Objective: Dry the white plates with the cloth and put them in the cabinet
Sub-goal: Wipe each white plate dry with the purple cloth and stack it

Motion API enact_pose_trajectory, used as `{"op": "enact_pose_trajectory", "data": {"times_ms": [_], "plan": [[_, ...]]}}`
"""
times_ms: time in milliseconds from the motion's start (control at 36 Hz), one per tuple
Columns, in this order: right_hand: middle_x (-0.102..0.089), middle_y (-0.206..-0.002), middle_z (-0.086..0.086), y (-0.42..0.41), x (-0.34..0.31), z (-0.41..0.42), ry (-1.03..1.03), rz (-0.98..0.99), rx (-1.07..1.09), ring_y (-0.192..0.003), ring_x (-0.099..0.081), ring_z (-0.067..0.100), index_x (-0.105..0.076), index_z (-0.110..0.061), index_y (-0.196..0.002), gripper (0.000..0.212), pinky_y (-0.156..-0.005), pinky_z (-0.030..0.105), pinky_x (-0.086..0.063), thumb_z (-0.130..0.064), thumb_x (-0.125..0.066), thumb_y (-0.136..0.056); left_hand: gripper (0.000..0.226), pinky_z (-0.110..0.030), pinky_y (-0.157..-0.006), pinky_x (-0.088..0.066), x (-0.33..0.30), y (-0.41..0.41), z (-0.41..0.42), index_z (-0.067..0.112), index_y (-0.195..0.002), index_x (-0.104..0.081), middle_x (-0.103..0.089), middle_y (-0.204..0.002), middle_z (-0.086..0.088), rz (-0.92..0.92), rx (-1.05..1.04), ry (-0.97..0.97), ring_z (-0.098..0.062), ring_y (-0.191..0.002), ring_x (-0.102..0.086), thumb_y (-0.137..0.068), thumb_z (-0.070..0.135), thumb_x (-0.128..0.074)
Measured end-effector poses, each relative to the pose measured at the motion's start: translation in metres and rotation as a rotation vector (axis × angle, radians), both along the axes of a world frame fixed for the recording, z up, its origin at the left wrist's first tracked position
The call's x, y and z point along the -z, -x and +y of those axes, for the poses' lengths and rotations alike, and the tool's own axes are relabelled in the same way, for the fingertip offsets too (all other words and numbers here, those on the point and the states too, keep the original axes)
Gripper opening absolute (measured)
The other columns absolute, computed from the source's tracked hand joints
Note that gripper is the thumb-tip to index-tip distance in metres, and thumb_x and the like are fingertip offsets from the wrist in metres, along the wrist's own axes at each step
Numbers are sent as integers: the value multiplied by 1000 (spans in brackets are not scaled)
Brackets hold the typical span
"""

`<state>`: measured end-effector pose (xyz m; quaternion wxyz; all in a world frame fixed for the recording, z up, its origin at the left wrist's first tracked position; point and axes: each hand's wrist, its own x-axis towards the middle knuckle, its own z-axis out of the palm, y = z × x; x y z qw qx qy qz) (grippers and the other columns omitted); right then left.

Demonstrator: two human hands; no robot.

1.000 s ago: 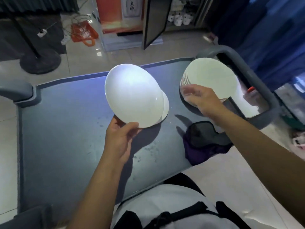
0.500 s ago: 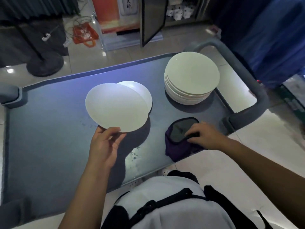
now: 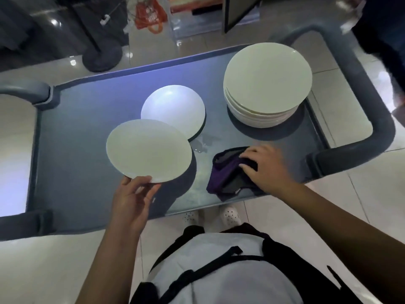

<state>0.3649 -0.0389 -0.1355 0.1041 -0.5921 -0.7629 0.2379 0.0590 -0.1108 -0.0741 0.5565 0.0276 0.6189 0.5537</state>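
I hold one white plate (image 3: 149, 151) by its near rim with my left hand (image 3: 131, 200), thumb on top and fingers curled beneath, so it hangs level above the desk (image 3: 72, 139), its far edge overlapping a second plate (image 3: 175, 106) lying flat there. My right hand (image 3: 266, 166) rests on the dark purple cloth (image 3: 225, 174) crumpled near the desk's front edge, fingers bent into its folds. The stack of plates (image 3: 267, 84) sits at the far right corner, well apart from both hands.
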Motion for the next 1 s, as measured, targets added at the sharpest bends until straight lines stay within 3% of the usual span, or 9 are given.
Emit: {"op": "enact_pose_trajectory", "data": {"times_ms": [139, 222, 333, 417, 639, 722, 806, 889, 1000], "plan": [[-66, -120, 3, -2, -14, -30, -66, -203, -122, -128, -49, 32, -77, -22, -93, 36, -112, 62, -22, -51, -59, -81, 34, -22, -69, -61, -2, -8, -13, 17, -107, -67, -71, -99, 2, 41, -26, 1, -16, -86, -64, -91, -10, -55], [-67, -119, 3, -1, -18, -41, 8, -155, -240, -121, -52, 26, -76, -18, -89, 39, -111, 49, -32, -49, -53, -83, 34, -21, -66, -60, -2, -10, -16, 17, -108, -65, -71, -97, 3, 46, -37, 0, -15, -85, -65, -91, -10, -54], [-64, -116, -1, 2, -20, -29, 303, 7, -101, -111, -57, 24, -66, -18, -108, 24, -94, 39, -46, -35, -53, -96, 35, -21, -67, -60, -4, -12, -18, 18, -105, -67, -73, -94, 5, 51, -40, -13, -15, -84, -66, -91, -11, -53], [-54, -139, 9, 8, -14, -12, 331, -66, -88, -122, -48, 33, -45, -16, -145, 44, -102, 41, -40, -25, -45, -102, 36, -22, -68, -60, -5, -12, -18, 17, -108, -67, -74, -98, 5, 48, -48, -24, -18, -92, -67, -91, -12, -52], [-29, -158, 6, 24, -5, 18, 185, -287, -182, -145, -24, 31, -29, -21, -154, 69, -115, 49, -21, -31, -59, -93, 39, -24, -71, -61, -4, -3, -16, 19, -106, -69, -75, -98, 6, 35, -40, -36, -18, -96, -68, -91, -12, -50], [-49, -135, 4, 28, -4, 35, 271, -373, -185, -130, -41, 29, -45, -22, -133, 54, -107, 47, -30, -39, -68, -87, 40, -24, -69, -61, -5, 0, -12, 15, -117, -66, -75, -100, 5, 24, -28, -47, -15, -87, -73, -92, -12, -50], [-61, -104, 3, 32, -9, 44, 313, -351, -168, -96, -56, 26, -49, -16, -101, 36, -81, 38, -44, -33, -75, -82, 41, -23, -67, -61, -6, 4, -6, 14, -122, -62, -75, -100, 5, 1, -31, -68, -12, -81, -76, -92, -12, -50], [-61, -101, 0, 29, -18, 48, 361, -361, -220, -90, -58, 25, -68, -21, -108, 25, -76, 37, -51, -30, -73, -85, 36, -25, -69, -61, -6, 14, 0, 14, -112, -65, -75, -97, 4, -12, -36, -79, -15, -88, -73, -92, -12, -50], [-66, -113, -3, 27, -54, 45, 367, -383, -288, -102, -60, 26, -66, -36, -122, 29, -80, 35, -46, -29, -62, -95, 37, -26, -72, -62, -6, 32, 7, 20, -101, -67, -76, -89, 6, -25, -54, -114, -15, -88, -70, -92, -12, -51]]}}
